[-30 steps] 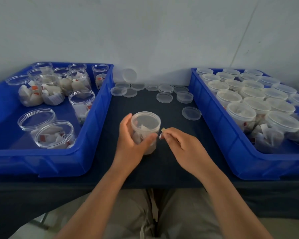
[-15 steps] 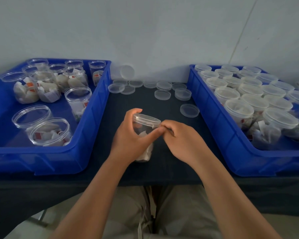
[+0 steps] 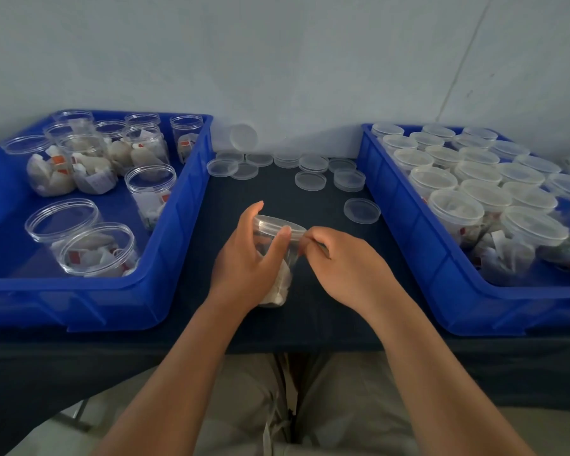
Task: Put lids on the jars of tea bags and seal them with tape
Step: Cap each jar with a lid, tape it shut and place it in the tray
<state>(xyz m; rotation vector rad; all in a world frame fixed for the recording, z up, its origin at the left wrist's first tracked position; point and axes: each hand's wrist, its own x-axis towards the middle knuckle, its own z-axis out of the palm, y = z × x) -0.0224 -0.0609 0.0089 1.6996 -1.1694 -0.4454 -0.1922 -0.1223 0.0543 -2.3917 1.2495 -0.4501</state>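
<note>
A clear plastic jar of tea bags (image 3: 278,258) with its lid on is tilted over the dark table, lid toward the back right. My left hand (image 3: 244,261) grips the jar's body, thumb up at the lid's edge. My right hand (image 3: 339,261) has its fingers curled against the jar's right side just under the lid, pinching something small that I cannot make out. Loose clear lids (image 3: 362,210) lie on the table behind.
A blue bin (image 3: 165,274) on the left holds several open jars of tea bags (image 3: 150,192). A blue bin (image 3: 418,245) on the right is full of lidded jars (image 3: 456,212). More lids (image 3: 311,180) lie along the wall. The table's front edge runs above my lap.
The jar has tipped from upright to tilted. My right hand, which held a small strip beside the jar, has moved in against the jar under the lid.
</note>
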